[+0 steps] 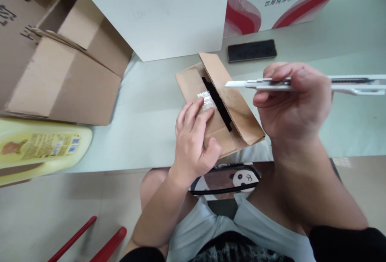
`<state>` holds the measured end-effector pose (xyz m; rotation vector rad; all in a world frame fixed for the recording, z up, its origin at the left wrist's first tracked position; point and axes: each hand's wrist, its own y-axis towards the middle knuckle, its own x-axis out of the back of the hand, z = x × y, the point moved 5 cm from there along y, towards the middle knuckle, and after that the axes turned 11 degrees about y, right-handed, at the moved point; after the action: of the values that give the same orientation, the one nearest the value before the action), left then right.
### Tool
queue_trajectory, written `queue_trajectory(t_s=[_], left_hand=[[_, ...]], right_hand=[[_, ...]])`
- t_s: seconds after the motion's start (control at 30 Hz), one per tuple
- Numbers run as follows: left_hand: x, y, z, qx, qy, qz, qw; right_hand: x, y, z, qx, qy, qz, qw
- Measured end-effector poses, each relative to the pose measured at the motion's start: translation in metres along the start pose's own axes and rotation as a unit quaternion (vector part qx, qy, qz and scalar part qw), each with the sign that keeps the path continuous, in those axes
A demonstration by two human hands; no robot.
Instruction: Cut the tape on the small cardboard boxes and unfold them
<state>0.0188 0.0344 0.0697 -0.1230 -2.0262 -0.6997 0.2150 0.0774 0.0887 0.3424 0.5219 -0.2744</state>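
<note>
I have the small brown box near the front edge of the table, likely so both hands can reach. My left hand rests on it, fingers a bit spread and gripping nothing, probably so it won't slide. My right hand has its fingers curled closed round the white knife, blade out, pointing over the flap.

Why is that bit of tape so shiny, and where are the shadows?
Head view: the clear tape on the small cardboard box shows whitish glare, probably light bouncing off its wrinkles; head view: a soft, blurry-edged shadow lies on the floor below the table.
</note>
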Motion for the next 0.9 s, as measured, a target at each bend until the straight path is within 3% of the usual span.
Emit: queue_trajectory(t_s=[0.2, 0.43, 0.67, 0.83, 0.9], left_hand=[[0.0, 0.0, 0.0, 0.005, -0.003, 0.003, 1.0], [-0.001, -0.001, 0.0, 0.007, -0.002, -0.002, 1.0], [-0.001, 0.0, 0.0, 0.006, 0.0, -0.002, 1.0], [-0.001, 0.0, 0.001, 0.005, 0.003, -0.004, 1.0], [-0.002, 0.0, 0.002, 0.007, 0.003, -0.005, 1.0]], right_hand=[[0.003, -0.001, 0.003, 0.013, -0.025, 0.025, 0.999], [-0.01, -0.002, 0.005, 0.031, 0.038, 0.066, 0.997], [-0.01, -0.002, 0.007, 0.052, 0.026, 0.086, 0.995], [0.005, 0.005, -0.006, 0.097, -0.034, 0.029, 0.994], [0.023, 0.012, -0.017, 0.13, -0.133, -0.023, 0.982]])
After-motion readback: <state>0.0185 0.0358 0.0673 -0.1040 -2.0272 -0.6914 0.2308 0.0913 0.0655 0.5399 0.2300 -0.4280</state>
